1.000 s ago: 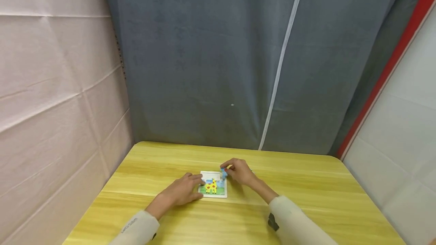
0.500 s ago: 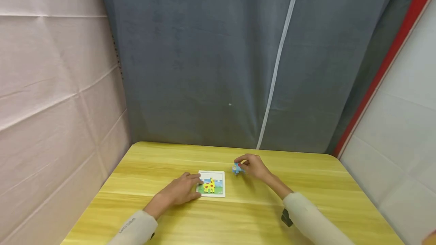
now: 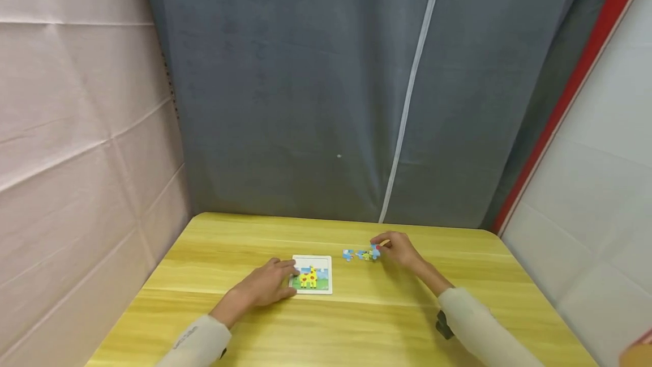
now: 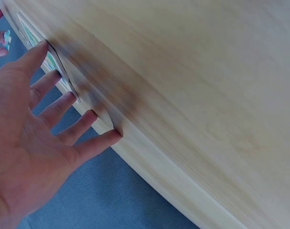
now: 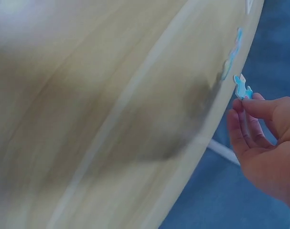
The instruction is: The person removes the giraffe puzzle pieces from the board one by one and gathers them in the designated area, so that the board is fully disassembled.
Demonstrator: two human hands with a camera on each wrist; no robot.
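A small framed puzzle board (image 3: 312,274) with a yellow giraffe picture lies on the yellow wooden table (image 3: 336,321). My left hand (image 3: 267,285) lies flat with straight fingers (image 4: 49,81) touching the board's left edge (image 4: 59,67). To the right of the board, my right hand (image 3: 399,249) pinches a blue puzzle piece (image 3: 375,251) between thumb and fingertips, just above the table; the same piece (image 5: 241,87) shows at the fingertips in the right wrist view. Two loose blue pieces (image 3: 355,255) lie on the table just left of the held one.
A grey curtain (image 3: 331,89) with a white zipper strip hangs behind the table. A pale fabric wall (image 3: 76,129) stands to the left and a white panel with a red edge (image 3: 586,78) to the right.
My right hand has lifted a blue piece from the board's top right and carried it to the right, beside the loose pieces. The left hand has stayed on the board.
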